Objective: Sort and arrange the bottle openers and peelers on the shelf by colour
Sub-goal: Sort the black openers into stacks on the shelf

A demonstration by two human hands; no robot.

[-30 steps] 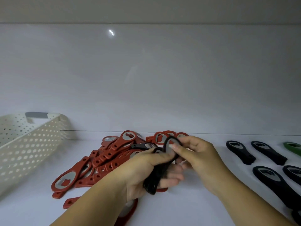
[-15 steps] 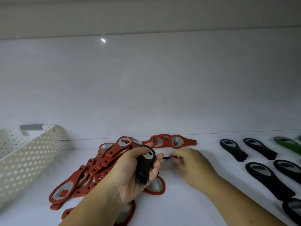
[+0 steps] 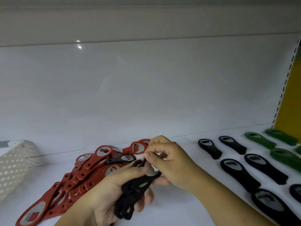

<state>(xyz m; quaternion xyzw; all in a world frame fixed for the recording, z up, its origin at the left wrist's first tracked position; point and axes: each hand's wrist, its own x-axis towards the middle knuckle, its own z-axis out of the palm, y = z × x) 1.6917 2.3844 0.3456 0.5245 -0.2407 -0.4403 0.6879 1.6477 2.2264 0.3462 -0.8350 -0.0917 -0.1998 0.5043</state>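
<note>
Stack of black openers [image 3: 136,188] sits gripped in the left hand [image 3: 112,191]; right hand [image 3: 171,159] pinches the top opener [image 3: 140,162], best squared flush before the next pick

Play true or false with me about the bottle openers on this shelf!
1. The left hand holds a bunch of black openers. True.
2. The green openers lie left of the red pile. False: they lie at the far right, beyond the black rows.
3. One single black opener lies on the red pile. True.
4. The basket is blue. False: it is white with holes.
5. The right hand lies flat on the shelf. False: its fingers pinch the top of the bunch of black openers.
</note>
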